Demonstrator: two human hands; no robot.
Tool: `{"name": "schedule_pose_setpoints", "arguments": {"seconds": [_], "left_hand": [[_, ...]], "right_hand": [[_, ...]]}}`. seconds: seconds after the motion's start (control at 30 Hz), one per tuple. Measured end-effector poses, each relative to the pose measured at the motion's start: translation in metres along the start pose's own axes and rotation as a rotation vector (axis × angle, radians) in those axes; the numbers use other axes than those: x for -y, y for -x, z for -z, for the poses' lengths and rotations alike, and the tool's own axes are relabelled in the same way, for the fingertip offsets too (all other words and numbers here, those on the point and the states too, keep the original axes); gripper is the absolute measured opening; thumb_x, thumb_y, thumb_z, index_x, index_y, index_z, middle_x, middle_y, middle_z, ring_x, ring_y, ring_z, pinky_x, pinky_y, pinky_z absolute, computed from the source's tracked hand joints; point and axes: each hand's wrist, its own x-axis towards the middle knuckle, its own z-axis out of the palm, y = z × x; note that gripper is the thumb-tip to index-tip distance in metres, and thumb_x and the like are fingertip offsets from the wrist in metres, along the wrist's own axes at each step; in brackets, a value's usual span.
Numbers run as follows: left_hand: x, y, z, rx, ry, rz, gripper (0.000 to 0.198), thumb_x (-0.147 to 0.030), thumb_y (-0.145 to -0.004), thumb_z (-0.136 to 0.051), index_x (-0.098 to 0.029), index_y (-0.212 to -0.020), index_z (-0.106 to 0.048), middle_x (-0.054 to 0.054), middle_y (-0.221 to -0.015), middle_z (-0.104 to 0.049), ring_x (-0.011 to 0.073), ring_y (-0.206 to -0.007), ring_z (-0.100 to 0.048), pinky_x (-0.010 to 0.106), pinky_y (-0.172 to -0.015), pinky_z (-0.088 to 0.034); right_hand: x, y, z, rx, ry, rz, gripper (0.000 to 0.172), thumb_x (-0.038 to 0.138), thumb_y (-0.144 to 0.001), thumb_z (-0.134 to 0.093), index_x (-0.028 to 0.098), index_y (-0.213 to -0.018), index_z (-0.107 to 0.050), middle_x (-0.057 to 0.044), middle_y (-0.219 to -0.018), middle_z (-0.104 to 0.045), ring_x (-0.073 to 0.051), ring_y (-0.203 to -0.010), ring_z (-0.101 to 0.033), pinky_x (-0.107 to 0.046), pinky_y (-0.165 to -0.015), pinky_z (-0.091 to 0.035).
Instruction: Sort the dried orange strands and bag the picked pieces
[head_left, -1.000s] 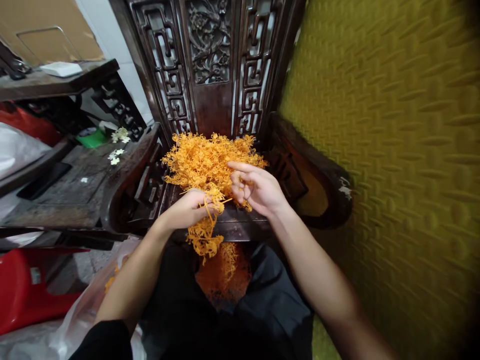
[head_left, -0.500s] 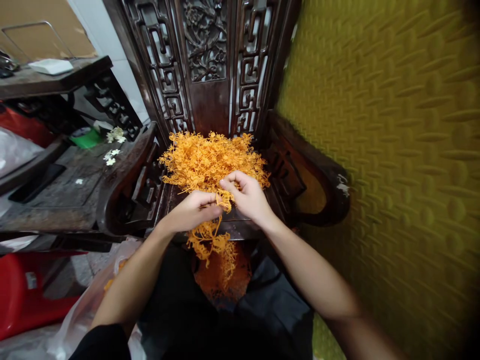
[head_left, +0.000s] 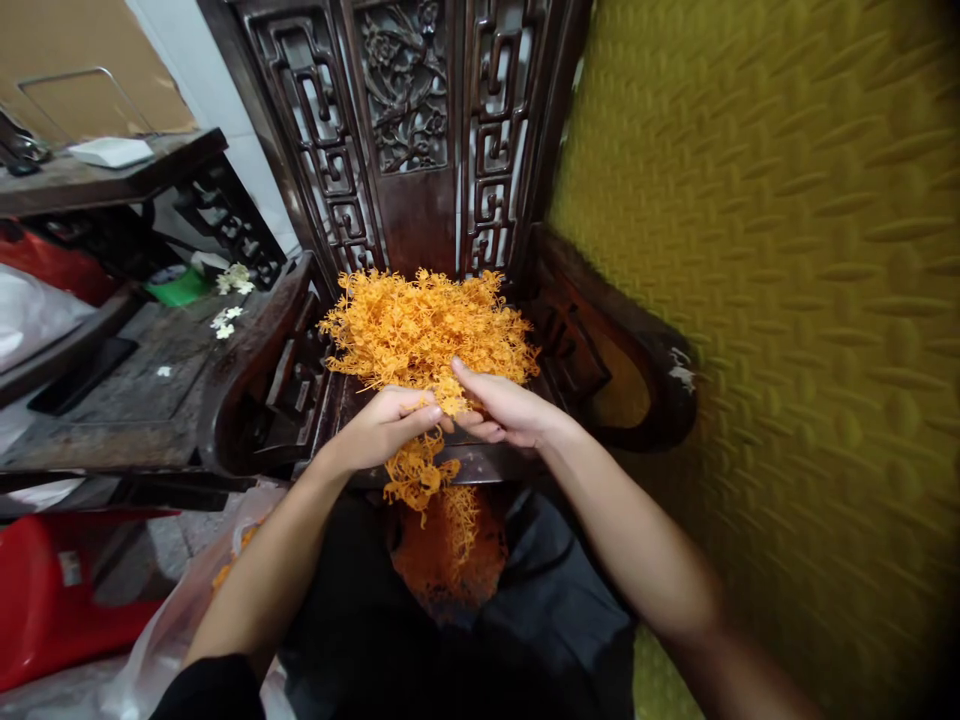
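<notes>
A heap of orange, frilly branching sprigs (head_left: 427, 320) lies on the seat of a dark carved wooden chair (head_left: 420, 215). In front of the heap, my left hand (head_left: 386, 425) is closed with thumb and fingers pinching an orange sprig (head_left: 450, 394). My right hand (head_left: 502, 405) meets it from the other side, its fingers curled under the sprig and its thumb raised along the top. More of the orange strand (head_left: 420, 470) hangs below my hands past the seat's front edge. The fingertips are partly hidden by the sprig.
A yellow textured wall covering (head_left: 787, 300) runs along the right. To the left are a dark wooden side table (head_left: 150, 410) with a green tape roll (head_left: 178, 288) and small pale flowers, a red plastic stool (head_left: 45, 600), and a clear plastic bag (head_left: 180, 620) with orange pieces inside.
My right hand has turned and lowered, its fingers moving beneath the sprig and its thumb lifting. My left hand keeps its pinch, and the hanging strand has shifted slightly.
</notes>
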Motion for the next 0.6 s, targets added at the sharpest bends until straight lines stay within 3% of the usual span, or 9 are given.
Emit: {"name": "schedule_pose_setpoints", "arguments": {"seconds": [0.07,0.17,0.3,0.4,0.5,0.6], "left_hand": [[0.001,0.001,0.002,0.0,0.044,0.017,0.04,-0.044,-0.1,-0.05,-0.014,-0.093,-0.076,0.004,-0.082,-0.069,0.0132,-0.076,-0.06,0.026,-0.071,-0.044],[-0.002,0.002,0.003,0.025,0.079,0.046,0.042,-0.045,-0.099,-0.053,-0.014,-0.083,-0.076,0.002,-0.072,-0.065,0.0112,-0.067,-0.054,0.024,-0.065,-0.041],[-0.013,0.005,0.005,0.169,0.214,0.07,0.041,-0.044,-0.093,-0.06,-0.014,-0.07,-0.074,0.003,-0.063,-0.064,0.01,-0.057,-0.051,0.024,-0.058,-0.038],[-0.014,0.009,0.01,0.109,0.27,0.105,0.04,-0.046,-0.09,-0.063,-0.014,-0.069,-0.075,0.002,-0.056,-0.059,0.0095,-0.051,-0.044,0.025,-0.05,-0.03],[-0.008,0.006,0.012,-0.087,0.213,0.185,0.039,-0.047,-0.091,-0.061,-0.014,-0.076,-0.074,-0.002,-0.053,-0.05,0.0085,-0.05,-0.036,0.024,-0.05,-0.025],[-0.004,-0.002,0.008,-0.151,0.069,0.213,0.039,-0.047,-0.095,-0.056,-0.014,-0.085,-0.075,-0.003,-0.058,-0.05,0.0092,-0.055,-0.04,0.024,-0.055,-0.029]], "right_hand": [[0.001,0.002,-0.003,0.035,-0.092,0.04,0.054,0.069,-0.089,-0.056,0.02,-0.073,-0.043,0.011,-0.051,-0.031,-0.002,-0.038,-0.016,-0.016,-0.034,-0.011],[0.003,0.001,-0.006,-0.056,-0.252,0.194,0.052,0.059,-0.083,-0.072,0.023,-0.077,-0.035,0.013,-0.053,-0.03,-0.002,-0.038,-0.016,-0.015,-0.035,-0.011],[0.01,-0.002,0.014,-0.438,-0.333,0.489,0.056,0.053,-0.078,-0.079,0.023,-0.074,-0.032,0.013,-0.051,-0.031,-0.001,-0.037,-0.02,-0.014,-0.034,-0.013],[0.011,-0.001,0.039,-0.726,-0.373,0.681,0.054,0.056,-0.079,-0.077,0.023,-0.075,-0.033,0.012,-0.051,-0.042,-0.002,-0.035,-0.026,-0.015,-0.033,-0.019],[0.007,0.002,0.041,-0.685,-0.23,0.666,0.046,0.062,-0.082,-0.069,0.021,-0.093,-0.052,0.004,-0.064,-0.06,-0.007,-0.039,-0.044,-0.021,-0.035,-0.036],[0.0,0.006,0.021,-0.608,0.019,0.665,0.054,0.06,-0.089,-0.063,0.02,-0.124,-0.06,-0.001,-0.081,-0.066,-0.011,-0.051,-0.055,-0.026,-0.045,-0.046]]}}
